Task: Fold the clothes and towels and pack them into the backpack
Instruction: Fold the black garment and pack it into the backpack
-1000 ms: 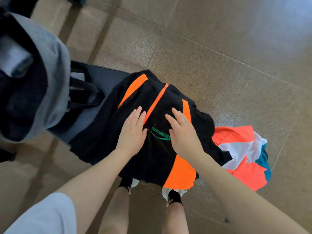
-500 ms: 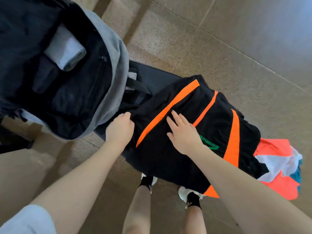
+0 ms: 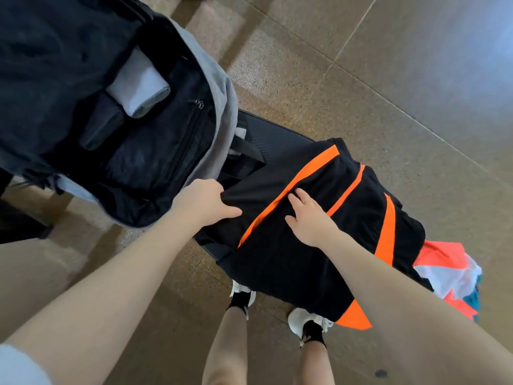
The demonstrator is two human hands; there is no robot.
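**Got hold of the jersey edge, fold is starting**

A second ago both palms were flat, smoothing. Now my left hand (image 3: 205, 202) has slid to the black jersey's (image 3: 277, 262) edge nearest the backpack (image 3: 219, 87) and pinches it, while my right hand (image 3: 309, 218) lies flat, fingers straight, pinning the middle. The jersey lies on the table (image 3: 273, 136), so I'd guess the fold-over comes next.

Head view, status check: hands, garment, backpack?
Left hand grip pinching edge of black garment with orange stripes; right hand flat on it. Grey open backpack holds rolled white towel. Orange-white clothing pile waiting beside.
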